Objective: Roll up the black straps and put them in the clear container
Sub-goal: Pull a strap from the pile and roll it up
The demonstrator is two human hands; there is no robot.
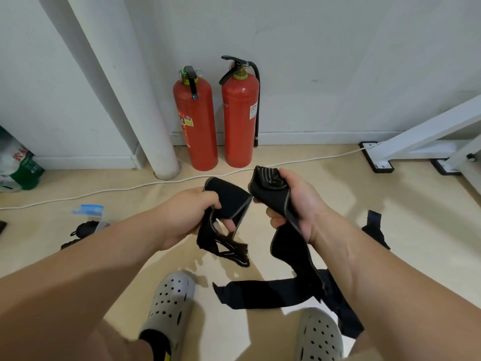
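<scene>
A black strap (pixel 229 201) with grey edging stretches between both hands above the floor. My left hand (pixel 187 214) grips one end, and a frayed tail hangs below it. My right hand (pixel 294 201) is closed on the other end, partly rolled into a coil near the thumb. From the right hand the strap drops to the floor and trails between my feet. Another black strap (pixel 374 227) lies on the floor to the right. The clear container (pixel 91 217) with a blue lid sits on the floor at the left, with black rolled straps in and beside it.
Two red fire extinguishers (pixel 195 121) stand against the wall ahead, beside a white pipe (pixel 145 105). A white cable (pixel 130 187) runs across the floor. A white frame with black feet (pixel 382 162) is at the right. My grey clogs (pixel 169 303) are below.
</scene>
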